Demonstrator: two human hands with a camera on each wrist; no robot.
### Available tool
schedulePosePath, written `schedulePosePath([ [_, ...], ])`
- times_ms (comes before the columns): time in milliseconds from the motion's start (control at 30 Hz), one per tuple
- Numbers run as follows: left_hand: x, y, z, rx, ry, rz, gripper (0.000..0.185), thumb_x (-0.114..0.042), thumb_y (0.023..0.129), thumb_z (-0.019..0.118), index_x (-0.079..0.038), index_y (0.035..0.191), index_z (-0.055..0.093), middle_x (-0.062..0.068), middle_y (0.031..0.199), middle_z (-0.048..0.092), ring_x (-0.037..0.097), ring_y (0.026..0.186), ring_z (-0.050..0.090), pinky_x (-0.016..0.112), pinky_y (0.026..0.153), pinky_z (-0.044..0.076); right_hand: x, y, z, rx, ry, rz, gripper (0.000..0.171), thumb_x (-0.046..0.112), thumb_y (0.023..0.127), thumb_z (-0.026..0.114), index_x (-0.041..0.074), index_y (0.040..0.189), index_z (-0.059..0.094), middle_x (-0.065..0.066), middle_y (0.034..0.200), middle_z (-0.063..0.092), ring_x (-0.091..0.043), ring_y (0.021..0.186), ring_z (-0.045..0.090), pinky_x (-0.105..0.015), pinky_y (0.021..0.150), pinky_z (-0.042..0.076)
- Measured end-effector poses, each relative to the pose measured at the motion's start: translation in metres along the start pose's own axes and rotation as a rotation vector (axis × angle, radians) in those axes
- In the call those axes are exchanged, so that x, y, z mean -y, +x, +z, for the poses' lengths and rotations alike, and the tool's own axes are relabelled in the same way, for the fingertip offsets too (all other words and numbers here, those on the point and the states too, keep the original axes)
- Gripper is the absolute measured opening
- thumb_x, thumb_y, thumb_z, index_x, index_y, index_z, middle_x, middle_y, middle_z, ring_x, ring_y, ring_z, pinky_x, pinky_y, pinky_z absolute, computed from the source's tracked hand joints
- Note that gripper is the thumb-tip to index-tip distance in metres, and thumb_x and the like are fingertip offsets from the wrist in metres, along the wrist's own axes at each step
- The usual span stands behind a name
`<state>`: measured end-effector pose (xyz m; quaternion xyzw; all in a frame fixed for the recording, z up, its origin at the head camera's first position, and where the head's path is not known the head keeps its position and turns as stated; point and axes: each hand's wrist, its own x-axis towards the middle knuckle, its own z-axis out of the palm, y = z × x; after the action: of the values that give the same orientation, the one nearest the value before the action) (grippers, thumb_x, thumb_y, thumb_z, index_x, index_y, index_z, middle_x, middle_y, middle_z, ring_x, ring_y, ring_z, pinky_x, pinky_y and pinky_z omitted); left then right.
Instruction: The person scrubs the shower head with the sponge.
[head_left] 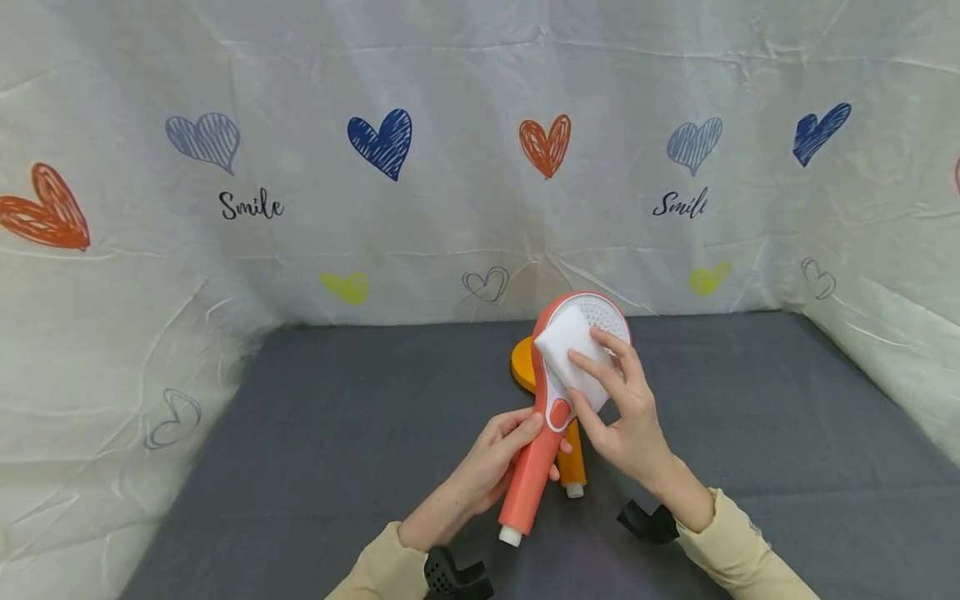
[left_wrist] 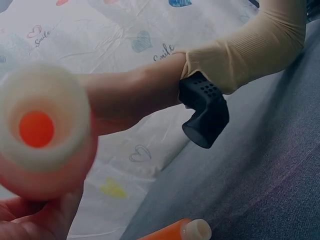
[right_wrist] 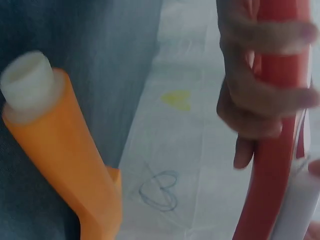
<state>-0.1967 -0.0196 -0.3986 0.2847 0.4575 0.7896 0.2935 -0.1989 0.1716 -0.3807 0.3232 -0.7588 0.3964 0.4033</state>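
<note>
- The left hand point(head_left: 486, 460) has its fingers wrapped round the handle of a coral shower head point(head_left: 527, 483), seemingly to steady it with its spray face point(head_left: 602, 312) towards the right fingers.
- The right hand point(head_left: 632, 421) spreads its fingers over a white pad point(head_left: 564, 340), apparently pressing it flat against that face.
- Just past the left fingertips, an orange shower head point(head_left: 572, 467) lies on the grey tabletop point(head_left: 375, 408), partly blocked by the coral one.
- Beyond all the fingers hangs a heart-printed sheet point(head_left: 450, 225).

Long sleeves point(head_left: 382, 568) of pale yellow fabric, finely ribbed in part, are worn with two smooth black curved wrist pieces point(head_left: 648, 523), the left one dotted with small round holes.
</note>
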Motion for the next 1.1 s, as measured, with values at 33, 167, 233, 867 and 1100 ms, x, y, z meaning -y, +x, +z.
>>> schedulePosePath([
  [33,0.0,0.0,0.0,0.001,-0.002,0.002,0.043,-0.018,0.102,0.037,0.015,0.129,0.037,0.008,0.094,0.063,0.014,0.066,0.064,0.029,0.069,0.054,0.001,-0.001,0.001,0.019,0.012,-0.015,0.033,0.018,0.088,0.063,0.001,0.115,0.061,-0.026,0.133,0.039,-0.037,0.115,0.042,-0.025,0.093,0.039],
  [167,0.001,0.001,-0.001,0.015,-0.008,0.012,0.042,-0.018,0.102,0.036,0.014,0.128,0.039,0.008,0.095,0.063,0.015,0.067,0.064,0.029,0.07,0.054,0.0,0.001,-0.001,0.04,0.031,-0.055,0.034,0.025,0.091,0.058,-0.001,0.112,0.062,-0.029,0.131,0.04,-0.039,0.112,0.044,-0.028,0.1,0.036],
  [233,0.002,0.001,0.0,0.029,-0.012,0.021,0.042,-0.018,0.102,0.036,0.015,0.128,0.038,0.008,0.095,0.064,0.014,0.067,0.064,0.029,0.071,0.054,-0.004,0.004,-0.004,0.007,0.022,-0.054,0.029,0.014,0.087,0.063,-0.003,0.11,0.063,-0.031,0.13,0.041,-0.041,0.112,0.043,-0.025,0.098,0.037],
  [867,0.002,0.001,0.0,0.004,-0.042,0.037,0.041,-0.017,0.102,0.033,0.015,0.127,0.039,0.009,0.095,0.066,0.017,0.068,0.066,0.031,0.072,0.054,-0.008,-0.003,-0.014,-0.087,-0.133,0.073,0.036,-0.002,0.079,0.065,0.0,0.115,0.062,-0.026,0.132,0.041,-0.036,0.116,0.044,-0.017,0.091,0.038],
  [1100,0.001,0.0,-0.002,-0.002,-0.067,0.075,0.039,-0.017,0.102,0.033,0.014,0.125,0.041,0.009,0.096,0.065,0.016,0.069,0.066,0.03,0.072,0.054,0.001,-0.01,-0.01,0.03,-0.084,0.016,0.033,0.022,0.091,0.055,0.002,0.116,0.062,-0.024,0.134,0.04,-0.036,0.119,0.041,-0.018,0.098,0.035],
])
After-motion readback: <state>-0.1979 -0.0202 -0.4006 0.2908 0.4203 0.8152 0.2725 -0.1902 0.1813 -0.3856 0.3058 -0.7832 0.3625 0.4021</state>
